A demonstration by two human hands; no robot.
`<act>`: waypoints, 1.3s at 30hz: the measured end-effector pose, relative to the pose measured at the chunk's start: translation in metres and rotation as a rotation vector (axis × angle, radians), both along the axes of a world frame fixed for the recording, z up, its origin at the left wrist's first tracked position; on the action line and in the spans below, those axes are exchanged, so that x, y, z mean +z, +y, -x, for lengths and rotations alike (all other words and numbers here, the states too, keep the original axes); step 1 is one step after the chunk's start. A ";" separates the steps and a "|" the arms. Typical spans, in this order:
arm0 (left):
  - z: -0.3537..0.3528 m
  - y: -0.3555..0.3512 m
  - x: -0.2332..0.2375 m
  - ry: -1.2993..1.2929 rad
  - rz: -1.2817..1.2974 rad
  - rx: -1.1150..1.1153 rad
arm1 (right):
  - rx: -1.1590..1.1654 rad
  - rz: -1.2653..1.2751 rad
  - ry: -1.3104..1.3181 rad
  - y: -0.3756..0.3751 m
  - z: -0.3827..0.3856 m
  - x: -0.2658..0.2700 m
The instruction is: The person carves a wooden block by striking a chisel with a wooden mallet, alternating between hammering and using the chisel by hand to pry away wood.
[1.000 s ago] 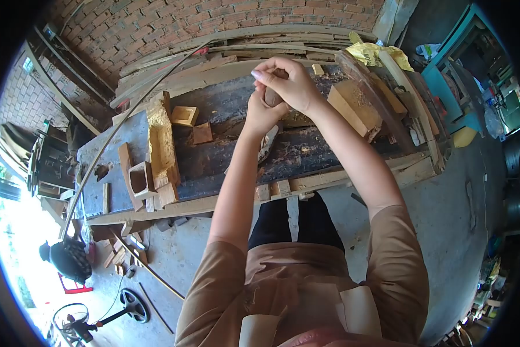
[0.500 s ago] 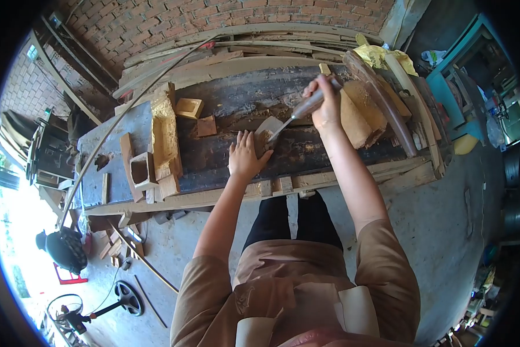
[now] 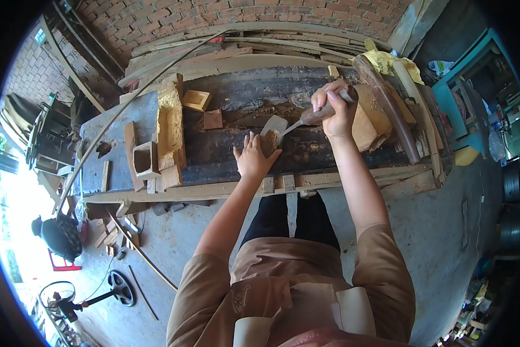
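Observation:
My right hand (image 3: 338, 109) is closed around the thick wooden handle of a chisel (image 3: 292, 128). The metal blade slants down to the left, its tip at a small carved wood piece (image 3: 275, 125). That piece has a pale end and a rough hollow. My left hand (image 3: 253, 156) lies against its near left side, fingers spread and thumb apart, partly covering it. Both hands are over a dark, worn workbench top (image 3: 214, 150).
To the left are a hollowed yellowish block (image 3: 169, 133), a square wooden box (image 3: 145, 160), a small tray-like block (image 3: 197, 100) and a flat square (image 3: 212, 119). At right lie a large wood chunk (image 3: 371, 121) and a long brown wooden bar (image 3: 387, 107). A seated person (image 3: 61, 237) is at far left.
My right hand has shifted right and turned the chisel's handle to a flatter slant. The chisel tip stays at the wood piece, and my left hand stays beside it. The whole view has shifted slightly.

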State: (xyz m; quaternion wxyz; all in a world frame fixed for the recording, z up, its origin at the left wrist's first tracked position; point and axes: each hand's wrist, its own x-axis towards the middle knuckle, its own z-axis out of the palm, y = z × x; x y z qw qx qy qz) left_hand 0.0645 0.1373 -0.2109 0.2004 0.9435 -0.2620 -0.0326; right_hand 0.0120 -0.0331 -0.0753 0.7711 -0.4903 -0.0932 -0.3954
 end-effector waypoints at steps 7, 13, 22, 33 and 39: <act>0.003 0.000 -0.002 -0.053 0.066 0.012 | 0.032 0.081 0.047 0.016 -0.009 -0.006; 0.003 0.001 -0.002 -0.066 0.077 0.005 | 0.041 0.114 0.123 0.026 -0.015 -0.003; 0.003 0.001 0.005 -0.008 0.036 -0.007 | 0.003 0.282 0.209 0.042 -0.020 0.003; 0.004 0.000 0.007 -0.012 0.036 -0.004 | -0.058 0.421 0.242 0.048 -0.019 0.000; 0.005 0.000 0.010 0.015 0.050 -0.004 | -0.059 0.390 0.255 0.053 -0.016 0.001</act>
